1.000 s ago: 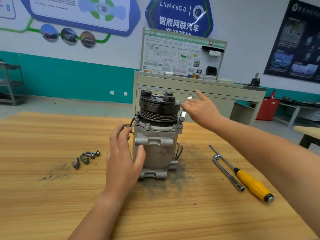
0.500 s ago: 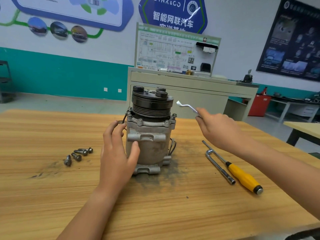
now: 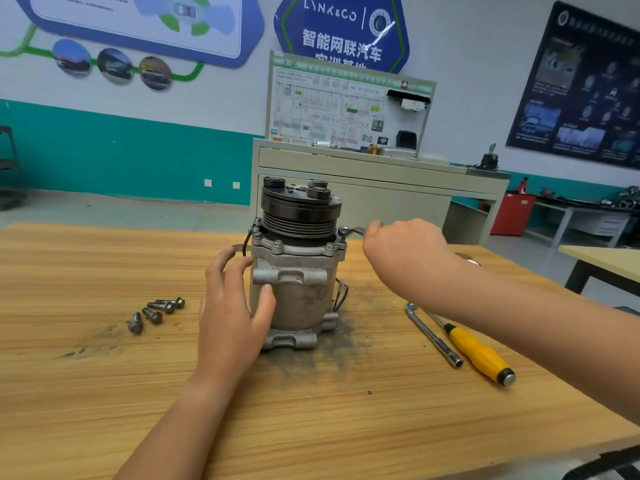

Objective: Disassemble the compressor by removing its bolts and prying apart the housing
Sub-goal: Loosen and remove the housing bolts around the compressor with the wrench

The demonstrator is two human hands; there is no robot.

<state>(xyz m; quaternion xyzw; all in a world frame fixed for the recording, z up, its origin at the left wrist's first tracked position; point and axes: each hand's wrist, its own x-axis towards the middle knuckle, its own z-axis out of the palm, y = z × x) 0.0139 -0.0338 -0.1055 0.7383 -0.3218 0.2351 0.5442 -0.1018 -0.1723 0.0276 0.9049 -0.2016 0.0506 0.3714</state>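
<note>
Compressor [image 3: 298,271], grey metal with black pulley, stands on the wooden desk [image 3: 104,393], left grip [image 3: 232,313] clasping it. Four loose steel bolts [image 3: 157,311] lie left. Right grip [image 3: 405,247] pinches one silver wrench [image 3: 355,231], earlier raised, now on a flange bolt [image 3: 343,231].

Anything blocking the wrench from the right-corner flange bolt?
Nothing visible. The right hand holds the wrench with its end at the bolt on the right corner of the compressor. The pulley stands close beside it; the left hand grips the compressor's left side, clear.
</note>
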